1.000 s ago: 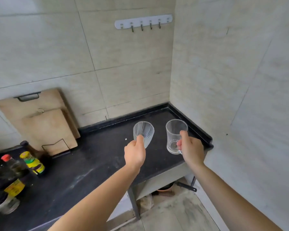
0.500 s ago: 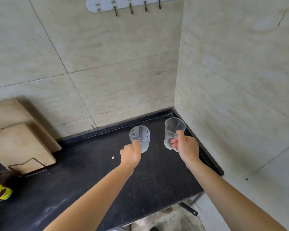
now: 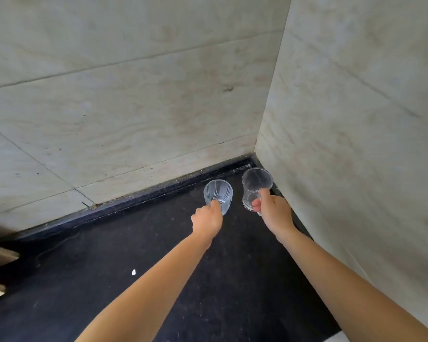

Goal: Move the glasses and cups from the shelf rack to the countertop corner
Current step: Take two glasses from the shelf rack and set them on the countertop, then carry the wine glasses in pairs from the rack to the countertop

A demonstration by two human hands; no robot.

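Black stone forms the surface point(image 3: 139, 248), which runs into a corner between two pale tiled walls point(image 3: 124, 95). Two clear vessels are held over that corner, side by side and not touching each other. A ribbed glass point(image 3: 218, 195) is gripped low on its near side by the left hand point(image 3: 206, 220), thumb on the wall facing the camera and the other fingers hidden behind it; its mouth is tilted toward the back wall. A smooth cup point(image 3: 255, 185) is clamped by the right hand point(image 3: 275, 213), thumb laid up its side and fingers curled around the lower part, where a handle seems to be, though this cannot be made out clearly. The cup is nearer the corner, just beside the right wall. Whether either base touches the surface cannot be told. A small white speck point(image 3: 133, 272) lies on the surface, well apart from both hands.
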